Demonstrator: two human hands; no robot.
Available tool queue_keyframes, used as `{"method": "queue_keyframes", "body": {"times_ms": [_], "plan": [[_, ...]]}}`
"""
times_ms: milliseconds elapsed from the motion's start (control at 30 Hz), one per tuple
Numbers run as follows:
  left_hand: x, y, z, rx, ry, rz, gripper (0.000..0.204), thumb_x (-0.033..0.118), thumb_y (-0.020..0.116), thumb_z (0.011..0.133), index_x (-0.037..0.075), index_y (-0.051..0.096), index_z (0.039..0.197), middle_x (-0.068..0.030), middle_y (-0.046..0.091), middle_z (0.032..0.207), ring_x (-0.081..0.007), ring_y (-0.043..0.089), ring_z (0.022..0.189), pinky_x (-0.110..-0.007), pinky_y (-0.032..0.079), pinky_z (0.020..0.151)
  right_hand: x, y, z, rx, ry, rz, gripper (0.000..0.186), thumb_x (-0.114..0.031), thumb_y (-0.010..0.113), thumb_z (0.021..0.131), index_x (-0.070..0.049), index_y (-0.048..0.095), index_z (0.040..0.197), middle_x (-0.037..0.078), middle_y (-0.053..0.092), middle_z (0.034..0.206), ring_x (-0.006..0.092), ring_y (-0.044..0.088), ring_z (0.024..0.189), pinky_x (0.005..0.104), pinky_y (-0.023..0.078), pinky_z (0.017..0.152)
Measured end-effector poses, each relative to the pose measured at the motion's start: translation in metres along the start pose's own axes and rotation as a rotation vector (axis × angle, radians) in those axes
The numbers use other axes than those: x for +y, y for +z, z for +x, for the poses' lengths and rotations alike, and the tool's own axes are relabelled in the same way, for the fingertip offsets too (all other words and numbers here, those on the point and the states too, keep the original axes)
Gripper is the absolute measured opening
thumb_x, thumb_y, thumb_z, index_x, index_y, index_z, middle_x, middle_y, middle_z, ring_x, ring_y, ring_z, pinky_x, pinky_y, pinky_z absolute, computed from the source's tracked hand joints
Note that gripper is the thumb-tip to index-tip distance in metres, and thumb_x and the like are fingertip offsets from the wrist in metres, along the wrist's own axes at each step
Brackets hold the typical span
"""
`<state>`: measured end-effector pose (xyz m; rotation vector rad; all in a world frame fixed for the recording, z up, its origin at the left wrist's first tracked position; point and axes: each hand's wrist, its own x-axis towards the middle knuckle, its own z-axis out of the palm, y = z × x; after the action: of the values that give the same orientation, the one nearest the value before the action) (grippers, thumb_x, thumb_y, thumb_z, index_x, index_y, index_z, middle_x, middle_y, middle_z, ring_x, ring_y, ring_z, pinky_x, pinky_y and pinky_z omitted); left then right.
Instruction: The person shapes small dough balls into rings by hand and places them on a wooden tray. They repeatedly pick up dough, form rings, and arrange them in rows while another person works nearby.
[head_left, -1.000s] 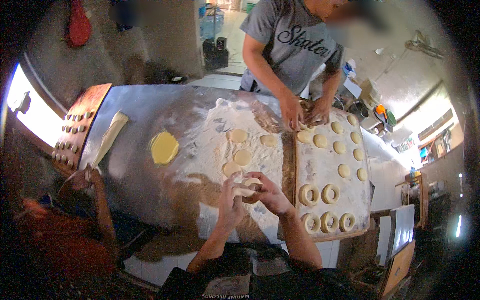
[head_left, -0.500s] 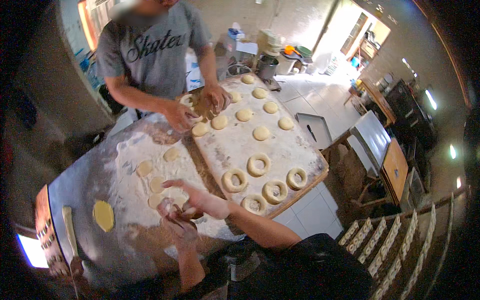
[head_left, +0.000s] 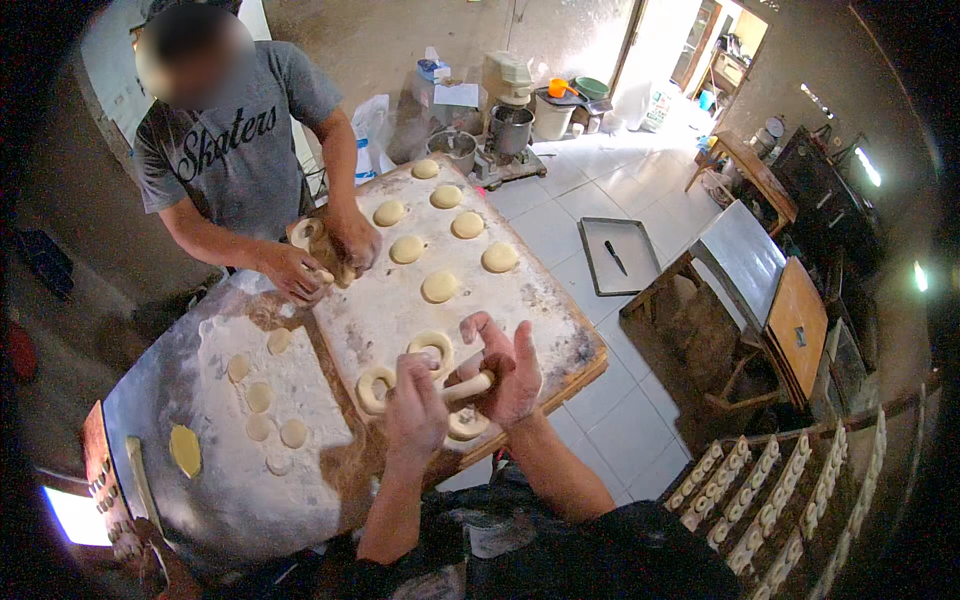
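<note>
Over the near end of the floured board (head_left: 395, 270), my left hand (head_left: 415, 412) and my right hand (head_left: 512, 380) hold a pale dough piece (head_left: 468, 387) between them. From this side the dough looks like a short, thick roll; its ends are hidden by my hands. The left fingers close around one end. On the right, the thumb and a finger stick up while the dough lies against the other fingers. Below and beside my hands are dough rings, one at the left (head_left: 376, 390), one behind (head_left: 430, 352) and one partly covered (head_left: 467, 424).
Several dough rounds (head_left: 440, 287) lie farther up the board. A co-worker's hands (head_left: 297, 272) work dough at its far left edge. On the steel table (head_left: 240, 510) are flour, flat dough discs (head_left: 259, 397) and a yellow disc (head_left: 185, 450). A rack of rings (head_left: 790, 480) stands right.
My hands have moved from the floured steel table to over the board, carrying the dough piece. The view has shifted, and the co-worker's hands stay at the board's far left edge.
</note>
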<state>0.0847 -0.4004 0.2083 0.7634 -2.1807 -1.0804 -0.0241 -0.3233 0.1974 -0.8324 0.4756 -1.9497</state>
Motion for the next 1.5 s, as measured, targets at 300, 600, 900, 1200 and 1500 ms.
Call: {"method": "queue_keyframes", "body": {"times_ms": [300, 600, 900, 1200, 1500], "plan": [[0.055, 0.100, 0.011, -0.284, 0.121, -0.059, 0.030, 0.033, 0.040, 0.103, 0.006, 0.046, 0.115, -0.0245, 0.064, 0.082, -0.0478, 0.064, 0.075, -0.054, 0.049, 0.064, -0.086, -0.073, -0.055, 0.172, -0.076, -0.636, 0.068, -0.059, 0.041, 0.096, -0.004, 0.035, 0.136, 0.012, 0.059, 0.079, 0.0164, 0.058, 0.063, 0.0269, 0.049, 0.060], [0.067, 0.159, 0.031, -0.483, 0.017, 0.046, 0.030, 0.033, 0.041, 0.102, 0.007, 0.039, 0.118, -0.0314, 0.063, 0.082, -0.0547, 0.060, 0.082, -0.064, 0.045, 0.068, -0.133, -0.113, -0.077, 0.333, 0.184, -1.044, 0.060, -0.057, 0.035, 0.101, -0.009, 0.047, 0.135, 0.017, 0.052, 0.132, 0.0271, 0.047, 0.127, 0.0384, 0.037, 0.107], [0.023, 0.219, 0.081, -0.468, -0.034, 0.406, 0.066, 0.042, 0.057, 0.093, 0.004, 0.035, 0.142, -0.0322, 0.049, 0.130, -0.0531, 0.051, 0.114, -0.058, 0.044, 0.096, -0.144, -0.178, -0.077, 0.795, 0.534, -1.654, 0.089, -0.050, 0.065, 0.085, -0.005, 0.022, 0.149, 0.036, 0.055, 0.121, 0.0508, 0.055, 0.111, 0.0549, 0.043, 0.097], [0.022, 0.190, 0.075, -0.729, 0.098, 0.638, 0.088, 0.051, 0.064, 0.085, 0.005, 0.025, 0.149, -0.0312, 0.046, 0.137, -0.0473, 0.049, 0.122, -0.056, 0.041, 0.102, -0.126, -0.178, -0.091, 0.629, 0.448, -1.796, 0.088, -0.032, 0.076, 0.076, -0.010, 0.029, 0.148, 0.028, 0.056, 0.127, 0.0414, 0.061, 0.106, 0.0476, 0.049, 0.093], [-0.069, 0.091, 0.157, -0.333, -0.221, 0.832, 0.057, 0.046, 0.049, 0.096, -0.001, 0.052, 0.127, -0.0284, 0.059, 0.124, -0.0382, 0.059, 0.115, -0.053, 0.046, 0.096, -0.091, -0.239, 0.042, 0.562, 0.397, -1.773, 0.049, -0.040, 0.061, 0.088, 0.000, 0.063, 0.116, 0.027, 0.069, 0.099, 0.0387, 0.067, 0.097, 0.0448, 0.052, 0.085]]}}
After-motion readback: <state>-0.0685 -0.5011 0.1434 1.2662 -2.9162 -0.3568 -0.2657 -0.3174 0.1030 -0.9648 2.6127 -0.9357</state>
